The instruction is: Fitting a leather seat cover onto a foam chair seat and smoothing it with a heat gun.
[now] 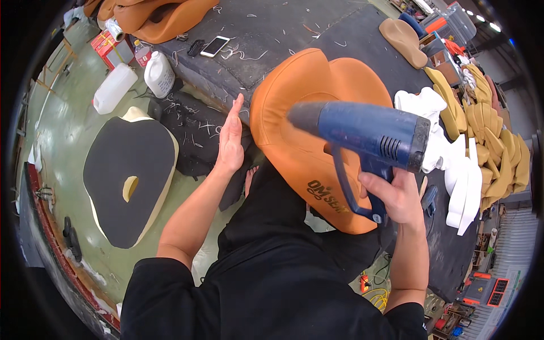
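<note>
My right hand (396,195) is wrapped round the handle of a blue heat gun (368,127). Its dark nozzle points left, over an orange-brown upholstered seat cushion (300,147). The cushion stands tilted against my legs and the dark work table, with dark lettering on its lower part. The heat gun hides part of the cushion's middle. Beside the cushion's left edge, my left hand (232,141) is held up flat, fingers straight and together, holding nothing. Whether it touches the cushion is hard to tell; a small gap seems to lie between them.
On the dark table (266,28) lie a phone (215,46) and thread scraps. More orange covers (161,20) sit at the far left. A black-topped foam piece (130,181) and plastic jugs (159,75) are to the left. White padding (462,175) and yellow foam pieces (493,130) are piled right.
</note>
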